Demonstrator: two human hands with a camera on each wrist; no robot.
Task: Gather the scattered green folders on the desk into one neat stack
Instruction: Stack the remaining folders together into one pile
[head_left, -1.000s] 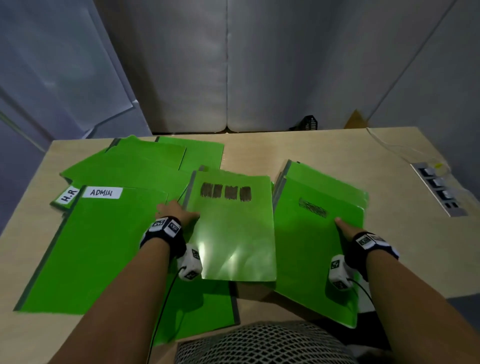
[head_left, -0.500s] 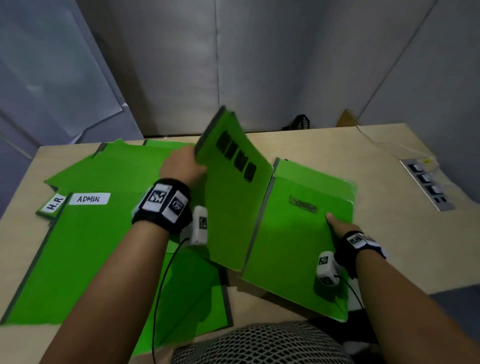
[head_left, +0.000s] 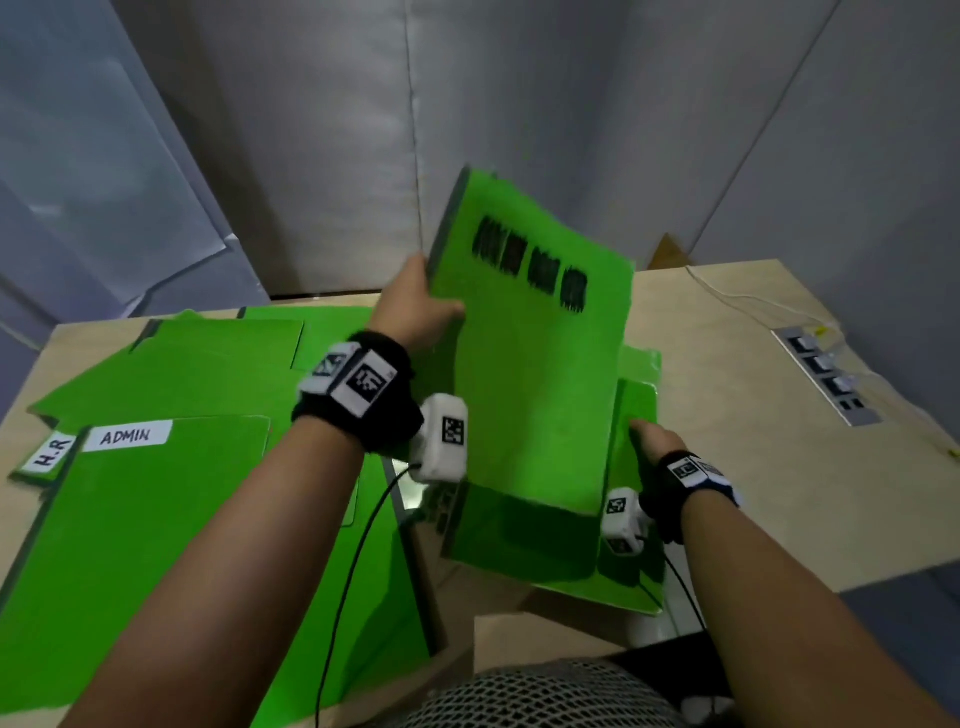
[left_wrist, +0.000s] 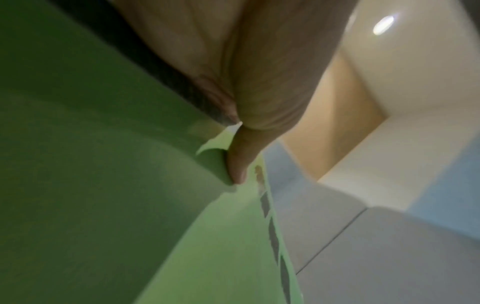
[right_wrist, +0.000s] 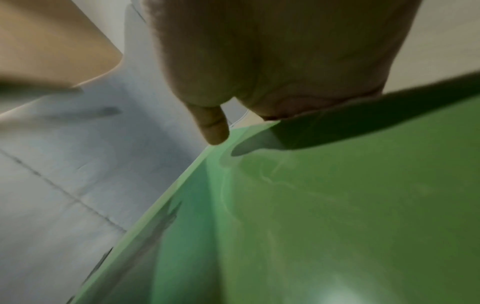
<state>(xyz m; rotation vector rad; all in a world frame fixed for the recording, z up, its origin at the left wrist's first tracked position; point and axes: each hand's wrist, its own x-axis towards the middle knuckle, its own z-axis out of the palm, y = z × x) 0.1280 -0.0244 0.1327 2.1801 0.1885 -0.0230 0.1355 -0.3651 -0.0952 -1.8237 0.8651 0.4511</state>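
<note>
My left hand (head_left: 415, 306) grips the spine edge of a green folder with black scribbles (head_left: 535, 389) and holds it tilted above the desk. In the left wrist view the thumb (left_wrist: 239, 160) presses on that folder's cover (left_wrist: 207, 246). Under it lies another green folder (head_left: 636, 410) on the right of the desk. My right hand (head_left: 652, 441) rests on its right edge; in the right wrist view the palm lies on the green cover (right_wrist: 337, 205), thumb (right_wrist: 213, 127) free. On the left lie the ADMIN folder (head_left: 145, 545), the H.R folder (head_left: 49, 454) and more green folders (head_left: 208, 364) behind.
The wooden desk (head_left: 753, 467) carries a grey power strip (head_left: 826, 374) with a white cable at the far right. Grey padded walls stand behind the desk. The near desk edge runs just in front of my body.
My left hand has lifted the scribbled folder off the desk and swung it up and rightward over the right-hand folder. The right hand has stayed on that folder.
</note>
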